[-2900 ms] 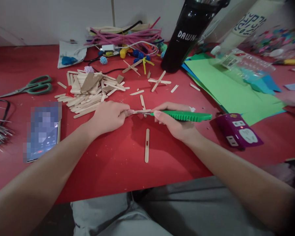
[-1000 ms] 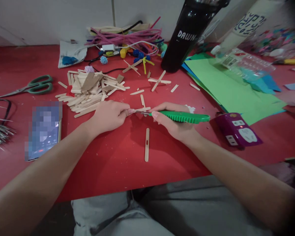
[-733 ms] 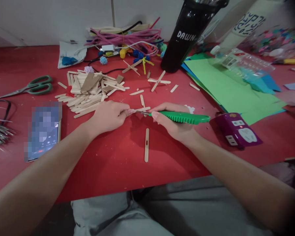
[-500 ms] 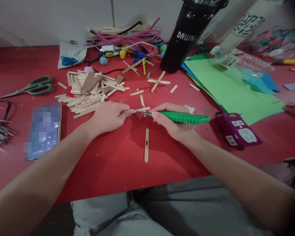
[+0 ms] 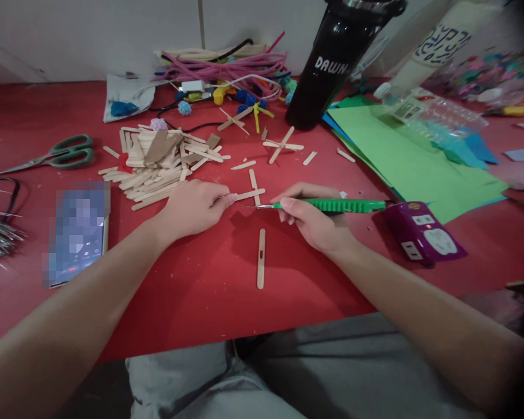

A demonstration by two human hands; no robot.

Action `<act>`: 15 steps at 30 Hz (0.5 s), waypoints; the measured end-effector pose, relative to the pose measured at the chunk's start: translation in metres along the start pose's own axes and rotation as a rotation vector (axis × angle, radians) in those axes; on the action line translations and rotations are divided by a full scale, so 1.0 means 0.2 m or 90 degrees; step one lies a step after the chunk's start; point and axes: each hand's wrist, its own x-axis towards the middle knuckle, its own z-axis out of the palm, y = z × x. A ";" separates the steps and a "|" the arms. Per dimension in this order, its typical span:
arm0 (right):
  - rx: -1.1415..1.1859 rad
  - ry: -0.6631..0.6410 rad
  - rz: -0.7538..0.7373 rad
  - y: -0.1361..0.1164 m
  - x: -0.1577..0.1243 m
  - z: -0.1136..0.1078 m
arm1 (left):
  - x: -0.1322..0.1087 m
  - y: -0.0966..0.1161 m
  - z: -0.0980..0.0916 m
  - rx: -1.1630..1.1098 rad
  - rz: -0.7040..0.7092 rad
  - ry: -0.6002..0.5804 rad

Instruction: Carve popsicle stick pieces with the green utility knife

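My left hand is closed in a pinch on one end of a wooden popsicle stick, which points right. My right hand grips a green utility knife, its thin blade pointing left just below the held stick and apart from it. Another popsicle stick lies crosswise behind the held one. Nearer to me rests a popsicle stick with a slot in its middle. Two sticks joined in a cross lie farther back on the red table.
A heap of popsicle sticks lies behind my left hand. Green scissors and a phone are at left. A black tumbler, green paper and a purple power adapter stand or lie at right.
My right hand has drawn the knife blade off the held stick, down toward me, and the knife's handle has turned slightly. My left hand keeps its pinch almost in place.
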 end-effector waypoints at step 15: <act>-0.077 0.076 0.031 -0.05 -0.01 0.05 | 0.00 0.02 -0.02 -0.033 -0.029 -0.014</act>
